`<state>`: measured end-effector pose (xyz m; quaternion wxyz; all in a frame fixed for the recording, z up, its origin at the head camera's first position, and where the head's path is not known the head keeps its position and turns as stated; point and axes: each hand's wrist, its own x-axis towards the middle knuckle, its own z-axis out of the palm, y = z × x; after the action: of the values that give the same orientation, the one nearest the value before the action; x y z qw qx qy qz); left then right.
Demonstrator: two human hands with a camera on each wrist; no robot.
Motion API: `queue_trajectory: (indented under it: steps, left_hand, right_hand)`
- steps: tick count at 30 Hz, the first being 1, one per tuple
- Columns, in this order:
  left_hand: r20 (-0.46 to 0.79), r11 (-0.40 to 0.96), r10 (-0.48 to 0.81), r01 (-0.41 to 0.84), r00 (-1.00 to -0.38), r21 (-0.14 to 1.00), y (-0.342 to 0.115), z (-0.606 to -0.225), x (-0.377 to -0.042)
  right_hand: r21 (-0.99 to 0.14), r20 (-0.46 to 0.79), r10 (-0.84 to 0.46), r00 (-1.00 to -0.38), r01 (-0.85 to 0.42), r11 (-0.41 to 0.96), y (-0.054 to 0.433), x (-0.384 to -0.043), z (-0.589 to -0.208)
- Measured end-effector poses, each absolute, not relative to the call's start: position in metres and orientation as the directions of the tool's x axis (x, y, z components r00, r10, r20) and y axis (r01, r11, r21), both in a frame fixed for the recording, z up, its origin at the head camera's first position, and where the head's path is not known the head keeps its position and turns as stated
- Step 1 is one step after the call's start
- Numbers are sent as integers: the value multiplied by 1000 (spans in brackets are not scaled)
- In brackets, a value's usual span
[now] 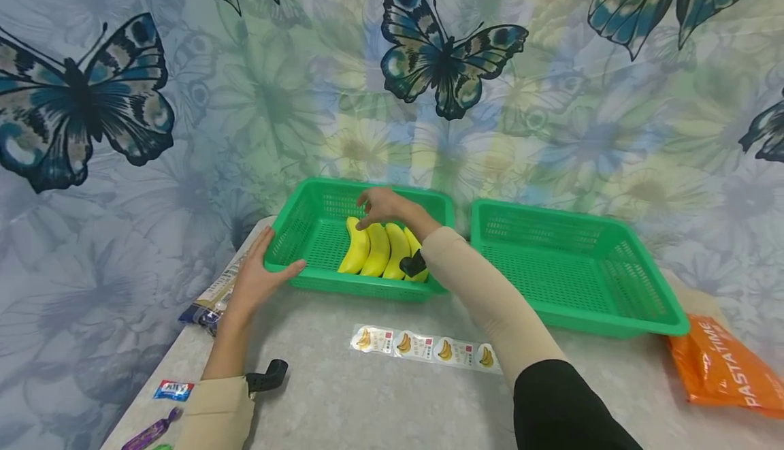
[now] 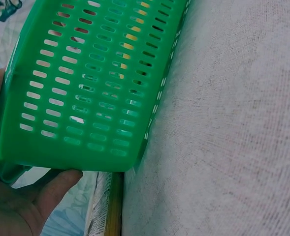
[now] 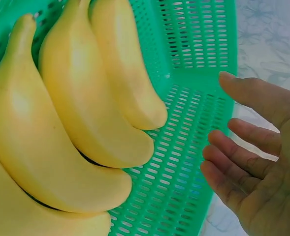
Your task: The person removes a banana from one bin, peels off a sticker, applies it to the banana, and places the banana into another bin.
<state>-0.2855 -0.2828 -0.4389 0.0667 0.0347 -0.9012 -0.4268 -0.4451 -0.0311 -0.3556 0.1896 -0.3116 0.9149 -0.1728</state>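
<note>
Though a black wrist camera [image 1: 413,264] partly hides the rightmost, four bananas [image 1: 377,251] lie in the left green basket [image 1: 361,288]; right hand [image 1: 380,206] over it, loosely relaxed; left hand [image 1: 254,276], fingers extended, touching its corner.

An orange bag [image 1: 723,368] lies at right, a purple wrapper [image 1: 150,431] lower left.

We saw yellow bananas [image 1: 378,249], green baskets [image 1: 361,288], a mottled grey desk [image 1: 343,406], an orange packet [image 1: 723,368] and a butterfly-patterned pastel backdrop [image 1: 331,89].
</note>
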Motion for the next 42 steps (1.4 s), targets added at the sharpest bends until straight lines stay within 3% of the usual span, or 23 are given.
queue_trajectory:
  steps: [9, 24, 35, 42]
  left_hand:
    - [102, 636, -92, 20, -991, 772, -278, -437, -290]
    - [82, 625, -107, -3, -991, 781, -280, -441, -283]
    - [86, 634, -111, -4, -990, 774, -283, -442, -278]
    - [86, 628, -126, -12, -988, 778, -279, -441, -285]
  right_hand:
    - [-321, -294, -582, -758, -495, 807, -31, -453, -378]
    - [-226, -317, -508, -801, -456, 861, -54, -440, -406]
    - [-259, -347, -464, -815, -393, 883, -73, -428, -412]
    - [-386, -410, -415, -812, -258, 886, -66, -439, -410]
